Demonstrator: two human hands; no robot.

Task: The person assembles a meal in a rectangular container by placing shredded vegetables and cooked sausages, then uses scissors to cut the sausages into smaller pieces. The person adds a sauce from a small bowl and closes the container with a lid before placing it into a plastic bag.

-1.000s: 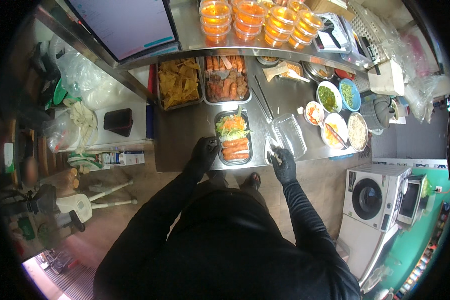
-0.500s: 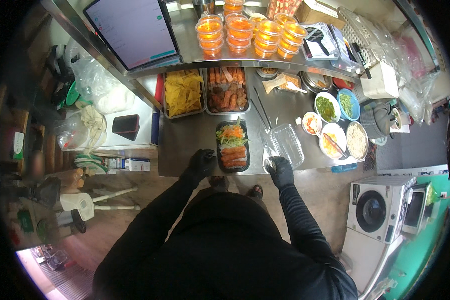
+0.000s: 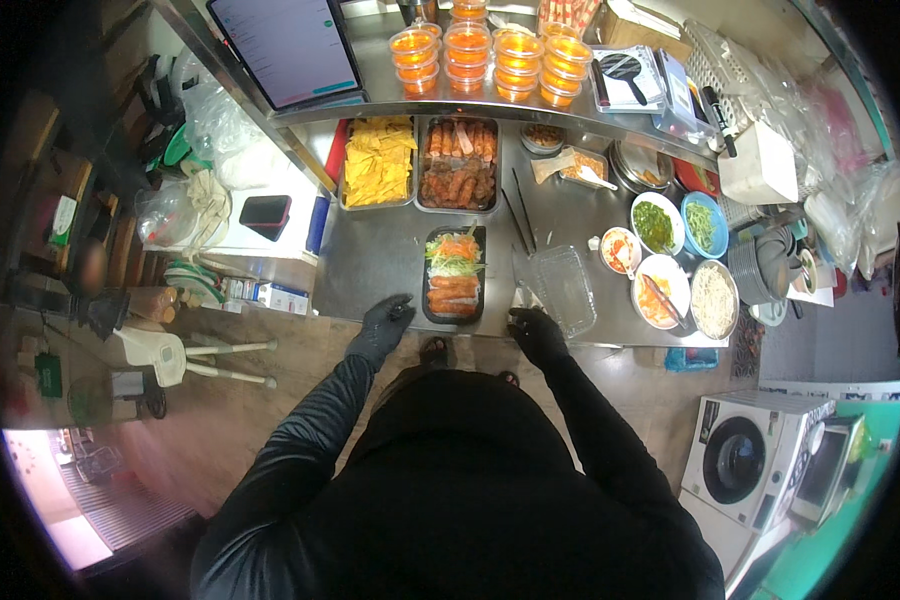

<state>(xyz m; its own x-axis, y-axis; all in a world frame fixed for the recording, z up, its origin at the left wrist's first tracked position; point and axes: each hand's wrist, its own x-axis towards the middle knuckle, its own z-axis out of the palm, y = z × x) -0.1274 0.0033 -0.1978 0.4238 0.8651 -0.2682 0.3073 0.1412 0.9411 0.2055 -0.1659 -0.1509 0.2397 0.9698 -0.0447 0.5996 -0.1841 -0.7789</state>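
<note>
A black food tray lies near the counter's front edge, filled with browned fried rolls and shredded carrot and greens. Left of it, my left hand, in a black glove, hangs over the edge with fingers loosely bent and apart, nothing visible in them. To the tray's right is my gloved right hand, its fingers bent beside a small pale piece that I cannot make out. Whether the fingers grip anything is unclear. A clear plastic lid lies just beyond this hand.
Trays of yellow wrappers and browned meat rolls stand at the back, beside dark chopsticks. Bowls of chopped greens and pale shreds crowd the right. Overhead, a shelf carries stacked orange cups.
The view has shifted slightly. My left hand has drawn a little away from the tray. My right hand has moved left and back from the small pale piece it was touching.
</note>
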